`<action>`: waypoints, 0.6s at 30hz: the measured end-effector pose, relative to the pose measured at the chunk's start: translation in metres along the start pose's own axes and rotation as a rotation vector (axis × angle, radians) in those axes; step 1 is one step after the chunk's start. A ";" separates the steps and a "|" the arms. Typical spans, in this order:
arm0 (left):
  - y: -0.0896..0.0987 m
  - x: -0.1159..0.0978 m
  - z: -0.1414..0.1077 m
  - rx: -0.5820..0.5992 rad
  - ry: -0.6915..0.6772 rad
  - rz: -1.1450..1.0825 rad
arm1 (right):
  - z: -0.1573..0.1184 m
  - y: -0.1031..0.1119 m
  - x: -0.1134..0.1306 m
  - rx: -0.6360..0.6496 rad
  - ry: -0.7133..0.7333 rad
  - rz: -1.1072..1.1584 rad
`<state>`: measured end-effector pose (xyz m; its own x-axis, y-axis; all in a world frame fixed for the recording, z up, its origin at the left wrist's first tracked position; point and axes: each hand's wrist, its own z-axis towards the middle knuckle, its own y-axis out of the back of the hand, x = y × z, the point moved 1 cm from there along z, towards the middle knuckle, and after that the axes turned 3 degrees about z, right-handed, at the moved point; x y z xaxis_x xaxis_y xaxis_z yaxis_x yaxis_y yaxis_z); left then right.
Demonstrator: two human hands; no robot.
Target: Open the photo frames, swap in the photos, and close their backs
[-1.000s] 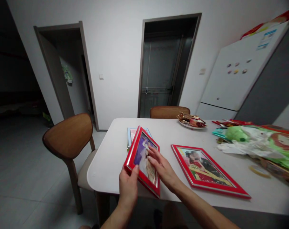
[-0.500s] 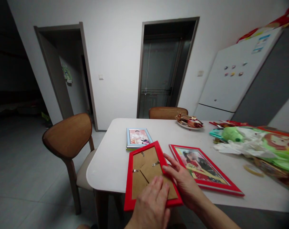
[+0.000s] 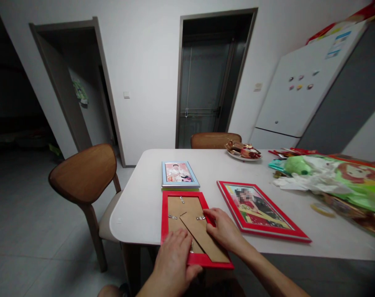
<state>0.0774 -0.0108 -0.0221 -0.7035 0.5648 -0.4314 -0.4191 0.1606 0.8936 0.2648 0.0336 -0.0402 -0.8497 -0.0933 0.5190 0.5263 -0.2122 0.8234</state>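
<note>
A red picture frame (image 3: 165, 218) lies back side up at the near table edge, its lower part jutting past it. Its brown backing board (image 3: 190, 205) carries small metal clips and a slanting stand leg (image 3: 207, 239). My left hand (image 3: 175, 258) holds the lower left part, fingers on the backing and thumb by the bottom rim. My right hand (image 3: 226, 229) grips the right side, fingertips beside the right clip. Right of it, a second red picture frame (image 3: 246, 222) lies photo up. Behind is a light blue picture frame (image 3: 165, 181), also photo up.
A plate (image 3: 244, 158) of wrapped items stands at the back of the white table (image 3: 134, 206). To the right are a tape roll (image 3: 322, 209), crumpled white tissue (image 3: 311, 183) and a green bag (image 3: 360, 194). Wooden chairs (image 3: 85, 175) stand at the left and behind.
The red frame has gone from tilted in my hands to lying flatter at the table edge. Its stand leg now shows slanted across the backing. My left hand has shifted left.
</note>
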 end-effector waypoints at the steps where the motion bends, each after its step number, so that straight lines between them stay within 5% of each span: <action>1: 0.005 0.006 -0.003 -0.019 0.017 0.001 | 0.000 0.001 0.002 0.006 0.004 -0.019; 8: 0.012 0.026 -0.013 -0.071 -0.007 -0.057 | 0.011 0.008 0.017 0.076 0.054 -0.077; 18: 0.011 0.026 -0.012 -0.104 0.011 -0.113 | 0.009 0.001 0.017 -0.028 0.113 -0.085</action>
<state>0.0474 -0.0035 -0.0249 -0.6543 0.5391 -0.5303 -0.5525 0.1380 0.8220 0.2515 0.0404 -0.0284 -0.8904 -0.1827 0.4169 0.4523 -0.2507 0.8559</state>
